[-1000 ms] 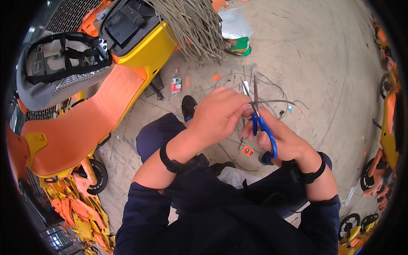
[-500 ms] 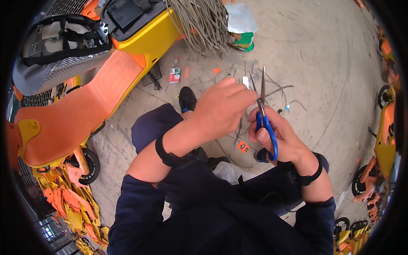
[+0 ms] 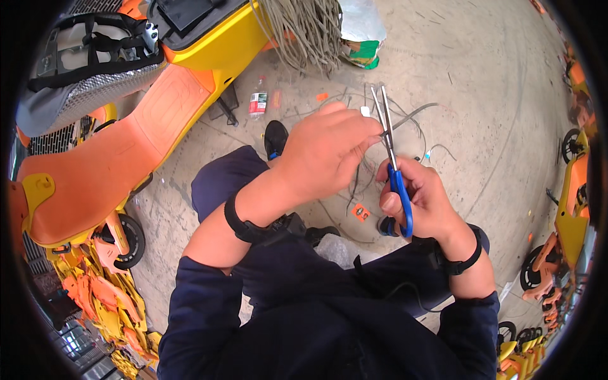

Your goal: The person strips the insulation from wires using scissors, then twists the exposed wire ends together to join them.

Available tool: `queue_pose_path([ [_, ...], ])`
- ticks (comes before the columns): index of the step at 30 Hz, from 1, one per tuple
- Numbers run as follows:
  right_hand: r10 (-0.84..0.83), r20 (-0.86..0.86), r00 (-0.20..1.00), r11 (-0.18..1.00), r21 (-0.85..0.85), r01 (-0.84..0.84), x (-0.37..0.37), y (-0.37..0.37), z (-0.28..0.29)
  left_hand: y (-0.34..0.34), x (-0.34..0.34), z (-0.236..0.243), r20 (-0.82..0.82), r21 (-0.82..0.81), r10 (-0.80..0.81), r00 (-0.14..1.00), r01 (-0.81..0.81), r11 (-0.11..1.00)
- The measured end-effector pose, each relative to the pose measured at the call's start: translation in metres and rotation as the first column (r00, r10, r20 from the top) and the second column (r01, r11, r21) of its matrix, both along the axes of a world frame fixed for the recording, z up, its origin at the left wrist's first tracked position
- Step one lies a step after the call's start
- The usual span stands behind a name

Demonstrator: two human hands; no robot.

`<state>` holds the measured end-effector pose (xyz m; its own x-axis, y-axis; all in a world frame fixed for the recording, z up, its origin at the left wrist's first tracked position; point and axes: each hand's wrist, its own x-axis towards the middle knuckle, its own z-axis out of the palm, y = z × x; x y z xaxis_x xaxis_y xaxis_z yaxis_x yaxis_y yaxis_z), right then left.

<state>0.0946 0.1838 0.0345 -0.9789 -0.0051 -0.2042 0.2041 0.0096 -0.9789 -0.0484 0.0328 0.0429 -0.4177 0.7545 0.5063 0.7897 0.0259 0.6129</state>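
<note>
1. Nearest the camera, a person in dark blue sleeves crouches over a concrete floor (image 3: 506,95), with a black band on each wrist.
2. The right hand (image 3: 421,199) is closed around the blue handles of a pair of scissors (image 3: 391,158). The metal blades point up and away from the fingers and stand almost shut.
3. The left hand (image 3: 326,152) is curled, its fingertips pinching a thin grey wire (image 3: 415,115) just beside the scissor blades. The wire runs from the fingertips across the blades and out to the right.
4. Below both hands, between the person's knees, more loose grey wires and a small orange tag (image 3: 361,212) lie on the floor.
5. Beyond the left fingers, a black shoe (image 3: 275,138) rests on the floor.
6. Further up, a small plastic bottle (image 3: 257,104) lies on the floor.
7. To the left of the left hand stands an orange and yellow scooter (image 3: 145,120).
8. Farthest off, above the fingers, a thick bundle of grey cords (image 3: 307,28) hangs down, with a white and green bag (image 3: 362,35) just beside it.
</note>
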Motion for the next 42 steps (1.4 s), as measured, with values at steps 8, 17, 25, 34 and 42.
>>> queue_pose_path([
  [8,0.080,-0.008,0.997,0.976,-0.205,-0.080,-0.005,0.004,0.001,-0.001,0.004,-0.007,0.195,0.023,-0.060,0.979,0.056,0.998],
  [17,0.167,0.005,0.986,0.978,-0.128,-0.165,-0.007,0.008,0.007,-0.003,0.004,0.003,0.454,-0.105,-0.163,0.876,0.234,0.966],
  [25,0.127,-0.006,0.992,0.985,-0.115,-0.127,-0.001,0.010,-0.004,-0.002,0.000,-0.002,0.348,-0.119,-0.175,0.921,0.229,0.966],
  [34,0.075,0.054,0.996,0.996,-0.046,-0.072,0.001,0.007,0.000,-0.004,-0.002,-0.002,0.216,-0.098,-0.134,0.967,0.158,0.983],
  [42,0.068,0.081,0.994,0.998,-0.010,-0.067,0.000,0.007,0.000,-0.008,-0.005,-0.002,0.213,-0.107,-0.102,0.972,0.127,0.986],
])
